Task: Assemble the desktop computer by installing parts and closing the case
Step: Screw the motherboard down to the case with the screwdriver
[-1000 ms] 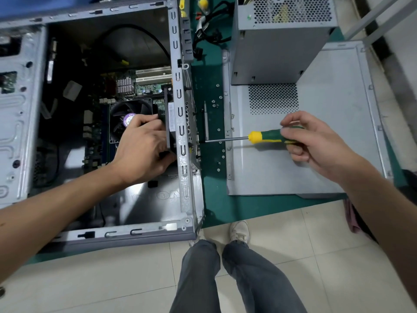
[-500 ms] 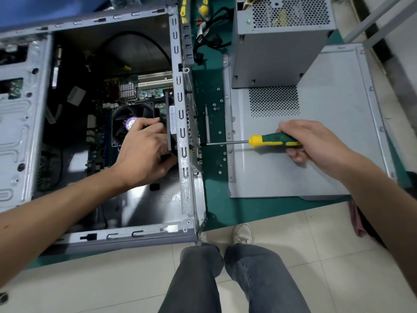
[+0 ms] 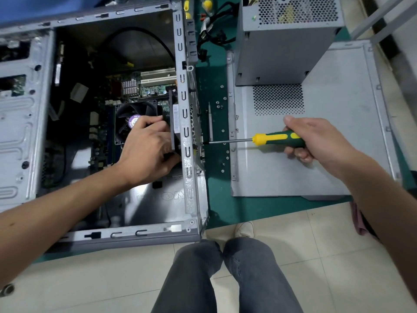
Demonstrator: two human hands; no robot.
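- At the rear wall of the open computer case point(image 3: 185, 123), tabletop level: black rear fan point(image 3: 173, 123), set against the wall's inner face.
- Left hand point(image 3: 146, 152): inside the case, grip clasped on the fan.
- Right hand point(image 3: 316, 141): outside that wall, grip clenched round the screwdriver point(image 3: 277, 139) handle.
- Screwdriver: long axis level, square to the wall; tip at the wall's outer face, opposite the fan.
- Judgement: right hand drives; left only steadies.

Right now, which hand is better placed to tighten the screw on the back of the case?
The right hand: it grips the screwdriver, tip already at the case rear wall. The left hand is inside, holding the rear fan.
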